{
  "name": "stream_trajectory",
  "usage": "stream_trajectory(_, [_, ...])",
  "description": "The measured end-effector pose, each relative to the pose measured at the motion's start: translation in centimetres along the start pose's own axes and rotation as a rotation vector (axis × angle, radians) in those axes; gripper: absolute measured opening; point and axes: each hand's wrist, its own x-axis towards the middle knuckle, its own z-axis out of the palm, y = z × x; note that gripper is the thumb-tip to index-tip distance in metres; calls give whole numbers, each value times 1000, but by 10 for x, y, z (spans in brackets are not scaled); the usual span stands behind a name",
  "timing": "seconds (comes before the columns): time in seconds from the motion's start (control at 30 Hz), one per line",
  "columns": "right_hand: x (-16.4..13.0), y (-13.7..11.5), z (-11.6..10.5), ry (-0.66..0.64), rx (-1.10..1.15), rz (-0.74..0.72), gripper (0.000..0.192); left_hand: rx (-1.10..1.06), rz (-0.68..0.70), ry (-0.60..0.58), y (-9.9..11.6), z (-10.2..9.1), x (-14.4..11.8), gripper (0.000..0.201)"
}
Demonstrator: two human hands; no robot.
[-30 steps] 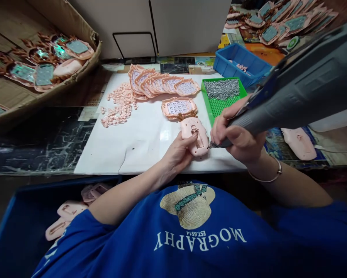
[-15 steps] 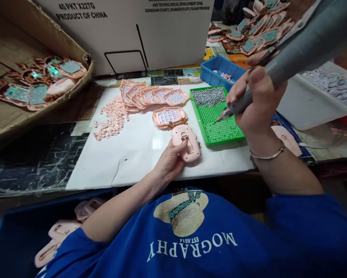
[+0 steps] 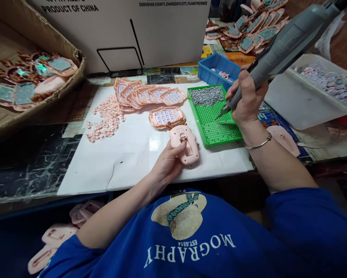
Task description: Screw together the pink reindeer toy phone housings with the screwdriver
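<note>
We grip a grey driver [image 3: 280,46] in our right hand [image 3: 245,98], fingers wrapped tight round its barrel. Its bit points down at the green tray [image 3: 219,131], the tip just over the pegged grid. A heap of silver screws [image 3: 207,95] fills the far end of that tray.

Our left hand [image 3: 169,162] holds a pink shell [image 3: 185,143] flat on the white board [image 3: 132,162], thumb pressed on its top face and the fingers curled under its near edge. The shell lies just left of the tray, close to it.

Just beyond the shell sits 1 keypad face [image 3: 166,117], and behind that a fanned row of faces [image 3: 148,95]. A scatter of small pink buttons [image 3: 106,117] lies to the left. A blue bin [image 3: 218,69] stands behind the tray, a white tub [image 3: 306,100] to its right, and a cardboard box [image 3: 31,77] of finished pieces at far left.
</note>
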Motion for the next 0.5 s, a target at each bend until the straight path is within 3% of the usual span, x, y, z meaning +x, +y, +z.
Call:
stream_trajectory(0.3, [-2, 7, -2, 35, -27, -21, 30, 0, 4, -6, -1, -1, 1, 40])
stream_trajectory(0.5, [2, -3, 0, 2, -50, 17, 30, -29, 10, 4, -1, 0, 0, 37])
